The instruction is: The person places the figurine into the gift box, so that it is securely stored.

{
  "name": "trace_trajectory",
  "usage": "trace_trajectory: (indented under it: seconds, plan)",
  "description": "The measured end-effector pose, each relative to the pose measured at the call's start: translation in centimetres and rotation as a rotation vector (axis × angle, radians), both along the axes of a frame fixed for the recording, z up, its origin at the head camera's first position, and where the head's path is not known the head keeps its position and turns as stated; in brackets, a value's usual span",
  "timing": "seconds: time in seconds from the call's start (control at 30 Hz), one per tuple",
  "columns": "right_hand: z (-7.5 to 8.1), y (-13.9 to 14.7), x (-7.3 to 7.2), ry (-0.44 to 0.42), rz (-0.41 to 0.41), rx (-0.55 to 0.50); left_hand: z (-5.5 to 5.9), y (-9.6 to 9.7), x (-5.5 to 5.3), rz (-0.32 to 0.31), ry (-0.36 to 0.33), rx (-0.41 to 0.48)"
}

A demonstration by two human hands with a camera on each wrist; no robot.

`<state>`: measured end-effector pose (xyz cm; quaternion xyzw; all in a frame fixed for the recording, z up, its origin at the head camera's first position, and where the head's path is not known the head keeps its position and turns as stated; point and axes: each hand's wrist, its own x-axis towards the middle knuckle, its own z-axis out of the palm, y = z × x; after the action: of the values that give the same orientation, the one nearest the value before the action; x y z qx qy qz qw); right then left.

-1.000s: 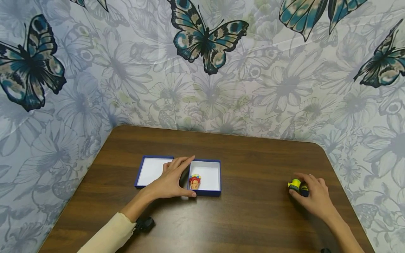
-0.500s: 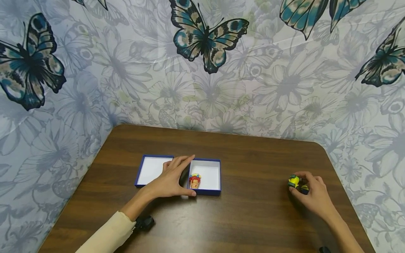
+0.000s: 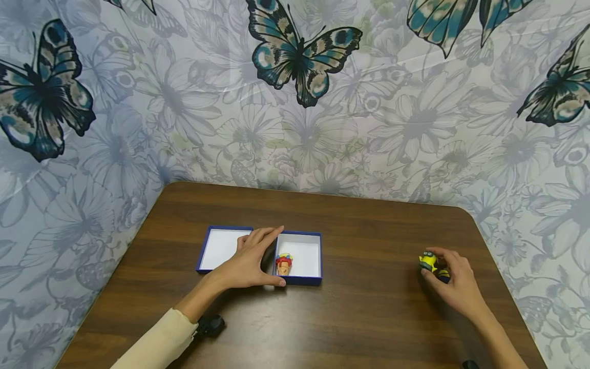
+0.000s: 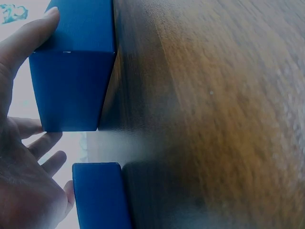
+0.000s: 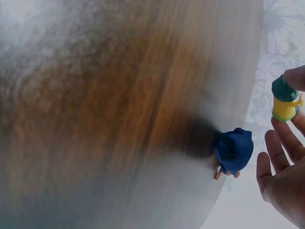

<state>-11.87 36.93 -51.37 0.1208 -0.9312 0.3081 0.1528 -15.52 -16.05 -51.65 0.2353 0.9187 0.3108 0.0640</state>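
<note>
On the right, my right hand (image 3: pixel 461 287) pinches a small yellow-and-green toy figurine (image 3: pixel 428 261) between thumb and fingertips. The right wrist view shows this figurine raised off the table, its dark green top under the thumb. A dark blue figurine (image 5: pixel 234 149) stands on the tabletop close by, partly hidden behind the hand in the head view. My left hand (image 3: pixel 249 264) spans the left side of a blue box (image 3: pixel 304 281) with a white inside, thumb at the near wall and index finger at the far corner. Inside lies a figurine in red and yellow (image 3: pixel 283 264).
A second, shallower blue tray with a white inside (image 3: pixel 221 250), like a lid, lies left of the box, partly under the left hand. Everything rests on a brown wooden table (image 3: pixel 359 307) with rounded far corners. Behind it hangs a butterfly-patterned cloth (image 3: pixel 313 143).
The yellow-and-green figurine has risen slightly and turned in my right hand, its dark green end now up. My left hand and the box have stayed still.
</note>
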Motion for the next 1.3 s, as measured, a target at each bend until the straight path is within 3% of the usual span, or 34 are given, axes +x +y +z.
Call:
trace_trajectory:
  seconds: [0.5, 0.8, 1.03, 1.3]
  plan:
    - [0.2, -0.2, -0.2, -0.068, -0.035, 0.024, 0.1, 0.0, -0.1, -0.001, 0.011, 0.002]
    - [-0.2, -0.8, -0.6, -0.056, 0.061, -0.007, 0.0, -0.1, 0.0, 0.004, 0.009, 0.004]
    - [0.1, -1.7, -0.6, -0.096, 0.078, 0.011, -0.1, 0.0, -0.1, -0.001, 0.009, -0.003]
    - [0.0, -3.0, -0.4, -0.069, 0.114, 0.014, -0.2, -0.1, 0.0, -0.004, 0.018, -0.003]
